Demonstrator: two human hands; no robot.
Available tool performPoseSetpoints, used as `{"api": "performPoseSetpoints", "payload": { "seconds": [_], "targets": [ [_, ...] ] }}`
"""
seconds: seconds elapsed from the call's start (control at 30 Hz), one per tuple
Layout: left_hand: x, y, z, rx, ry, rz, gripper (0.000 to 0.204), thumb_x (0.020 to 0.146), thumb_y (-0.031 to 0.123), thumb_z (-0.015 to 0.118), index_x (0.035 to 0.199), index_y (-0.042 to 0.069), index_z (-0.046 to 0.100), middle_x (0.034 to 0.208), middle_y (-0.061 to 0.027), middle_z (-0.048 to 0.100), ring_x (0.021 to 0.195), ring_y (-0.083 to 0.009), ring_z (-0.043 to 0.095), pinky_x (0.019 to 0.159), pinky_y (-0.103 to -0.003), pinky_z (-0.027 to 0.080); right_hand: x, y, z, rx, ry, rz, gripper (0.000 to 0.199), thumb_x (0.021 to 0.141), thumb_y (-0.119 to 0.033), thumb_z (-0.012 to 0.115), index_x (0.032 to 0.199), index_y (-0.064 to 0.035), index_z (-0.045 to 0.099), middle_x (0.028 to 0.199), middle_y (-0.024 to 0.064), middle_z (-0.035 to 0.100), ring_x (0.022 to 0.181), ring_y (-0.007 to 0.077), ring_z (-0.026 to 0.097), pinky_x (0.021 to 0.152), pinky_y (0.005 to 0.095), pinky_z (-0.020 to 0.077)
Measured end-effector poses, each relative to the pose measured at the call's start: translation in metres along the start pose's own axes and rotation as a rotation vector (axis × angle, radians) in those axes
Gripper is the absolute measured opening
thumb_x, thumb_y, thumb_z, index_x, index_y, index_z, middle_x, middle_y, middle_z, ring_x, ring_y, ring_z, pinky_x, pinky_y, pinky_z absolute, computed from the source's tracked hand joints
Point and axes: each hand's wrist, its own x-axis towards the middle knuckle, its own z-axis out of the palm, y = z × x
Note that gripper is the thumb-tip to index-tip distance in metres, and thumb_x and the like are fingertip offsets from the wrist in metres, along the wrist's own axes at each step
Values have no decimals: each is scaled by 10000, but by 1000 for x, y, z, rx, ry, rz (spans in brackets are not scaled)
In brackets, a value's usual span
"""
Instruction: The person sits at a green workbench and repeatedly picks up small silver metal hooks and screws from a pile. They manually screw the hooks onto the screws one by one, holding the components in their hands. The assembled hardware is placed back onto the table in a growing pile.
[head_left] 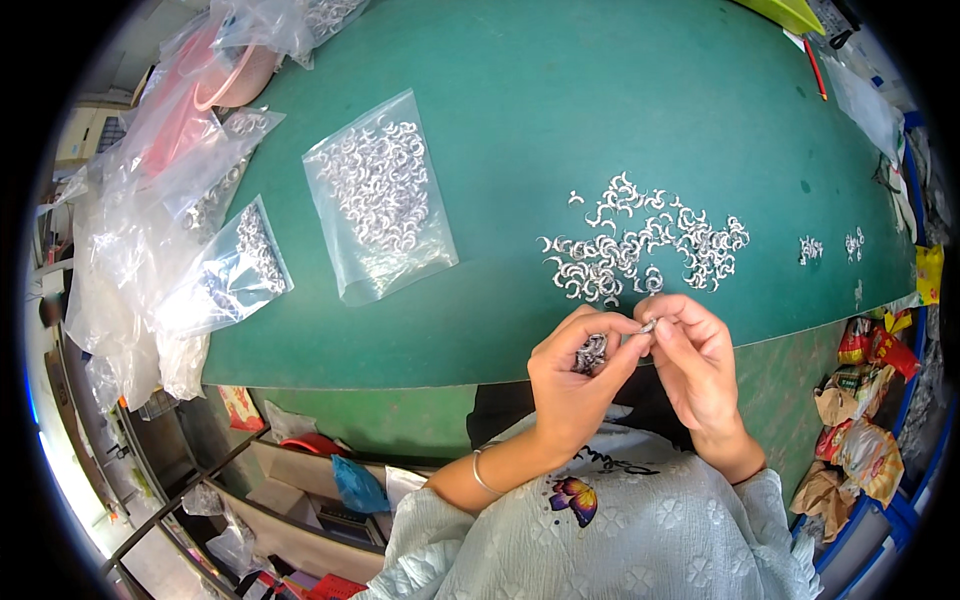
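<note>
My left hand point(580, 375) cups several small silvery crescent-shaped metal pieces point(591, 352) in its palm. Its thumb and forefinger pinch one small crescent-shaped metal piece point(648, 326) at the table's near edge. My right hand point(693, 360) meets it there, with its thumb and forefinger closed on the same piece. Just beyond both hands, a loose spread of the same silvery crescents point(640, 240) lies on the green table point(500, 130). Fine detail of the pinched piece is too small to make out.
A clear bag of silvery crescents point(375, 190) lies left of centre, with a smaller filled bag point(258, 255) beside it. Crumpled plastic bags point(130, 250) and a pink basket point(240, 80) crowd the left edge. Two small piles point(811, 249) sit far right. Snack packages point(868, 455) stand below the right edge.
</note>
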Motion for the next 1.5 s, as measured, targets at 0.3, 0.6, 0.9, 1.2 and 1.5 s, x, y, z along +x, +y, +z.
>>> {"api": "performPoseSetpoints", "payload": {
  "seconds": [0.3,0.6,0.9,1.2,1.5],
  "targets": [
    [1,7,-4,-81,-68,-105,81,733,-36,653,800,-15,614,685,-9,535,628,-53,480,569,-185,397,1,-10,0,-143,-13,76,121,884,-120,517,872,-3,546,820,30,572,759,79,510,716,233,416],
    [3,1,-15,-544,-176,-499,69,823,57,554,854,-2,536,696,-22,489,581,-56,395,473,-192,296,9,-12,-10,-858,37,-284,136,812,-91,581,907,-1,542,833,64,568,765,150,502,718,266,398],
    [5,-2,-22,-840,-244,-477,90,847,103,487,898,29,491,828,-59,486,619,-93,413,477,-207,285,45,-1,-6,-1669,-27,-707,276,686,-92,668,950,-60,591,929,41,520,876,224,475,778,365,315],
    [2,-10,-28,-782,-131,-564,134,898,114,475,954,7,532,663,-6,427,522,-61,358,430,-189,247,41,-3,-29,-1577,161,-812,179,679,-45,669,846,-47,604,875,50,558,811,216,504,720,332,340],
    [0,-9,-24,-730,-98,-573,158,899,126,478,969,0,543,634,-3,395,493,-55,334,395,-170,249,38,2,-16,-1661,51,-720,228,660,-82,682,872,-59,603,917,26,536,865,217,479,756,353,321]
  ]
}}
